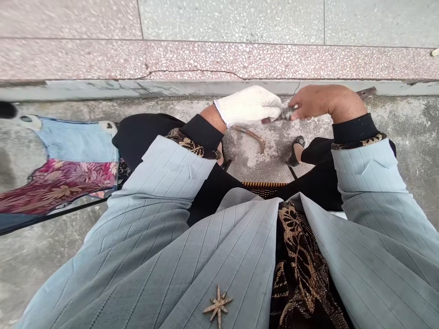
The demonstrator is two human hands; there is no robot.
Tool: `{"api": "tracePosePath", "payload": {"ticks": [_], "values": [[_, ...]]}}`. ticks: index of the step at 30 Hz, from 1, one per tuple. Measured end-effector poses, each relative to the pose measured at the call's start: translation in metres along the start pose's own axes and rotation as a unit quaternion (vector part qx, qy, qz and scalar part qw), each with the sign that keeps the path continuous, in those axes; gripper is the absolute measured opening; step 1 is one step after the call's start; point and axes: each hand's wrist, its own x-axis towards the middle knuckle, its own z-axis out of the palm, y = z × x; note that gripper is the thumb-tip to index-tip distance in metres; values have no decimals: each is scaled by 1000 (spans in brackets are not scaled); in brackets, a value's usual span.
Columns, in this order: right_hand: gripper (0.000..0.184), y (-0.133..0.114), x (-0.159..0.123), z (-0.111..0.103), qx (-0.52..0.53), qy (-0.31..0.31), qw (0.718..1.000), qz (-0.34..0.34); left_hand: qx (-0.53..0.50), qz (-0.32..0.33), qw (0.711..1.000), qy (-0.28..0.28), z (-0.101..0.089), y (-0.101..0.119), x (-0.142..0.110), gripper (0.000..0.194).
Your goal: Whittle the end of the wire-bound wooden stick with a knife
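My left hand (252, 105), in a white knit glove, is closed with its fingertips at a small dark piece with grey, ribbed winding (286, 113). My bare right hand (317, 103) pinches the other side of this piece. The piece is blurred by motion, and my fingers cover much of it, so its kind does not show. Behind my right wrist a brown, wood-like end (366, 93) sticks out; I cannot tell whether it joins what I hold. Below my hands a curved brown stick-like thing (254, 136) lies on the concrete, partly hidden by my left hand.
A terrazzo ledge (192, 57) with a cracked edge runs across in front of me. On the left is a blue and red flowered cloth bag (75, 164) with pale handles. My shoe (295, 151) rests on the concrete floor, near a woven seat edge (264, 186).
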Motion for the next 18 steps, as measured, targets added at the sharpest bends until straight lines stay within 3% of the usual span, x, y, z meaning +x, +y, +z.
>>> {"api": "tracePosePath", "payload": {"ticks": [2, 4, 6, 8, 10, 11, 12, 13, 15, 18], "values": [[22, 1, -7, -1, 38, -104, 993, -46, -7, -3, 1000, -4, -4, 1, -1, 19], [27, 3, -23, -4, 122, -113, 981, -100, -37, -5, 999, 23, -8, 0, -1, 13], [32, 7, -41, -8, 242, -14, 957, -162, -86, -9, 994, 62, -12, -3, 0, 14], [32, 11, -54, -11, 367, 218, 881, -203, -137, -10, 986, 98, -13, -6, 1, 20], [29, 15, -56, -11, 415, 375, 804, -200, -173, -6, 979, 105, -12, -6, 0, 20], [26, 16, -53, -10, 422, 420, 781, -190, -180, -4, 979, 94, -11, -4, 0, 17], [23, 16, -48, -10, 419, 440, 776, -171, -179, -4, 981, 78, -10, -1, -1, 15], [19, 17, -42, -10, 404, 442, 787, -144, -154, -5, 987, 51, -9, 3, -2, 14], [13, 17, -32, -9, 343, 414, 840, -75, -106, -6, 994, 35, -9, 8, -4, 15], [16, 19, -21, -10, 216, 329, 919, 0, -48, -5, 998, 30, -11, 10, -5, 15]]}}
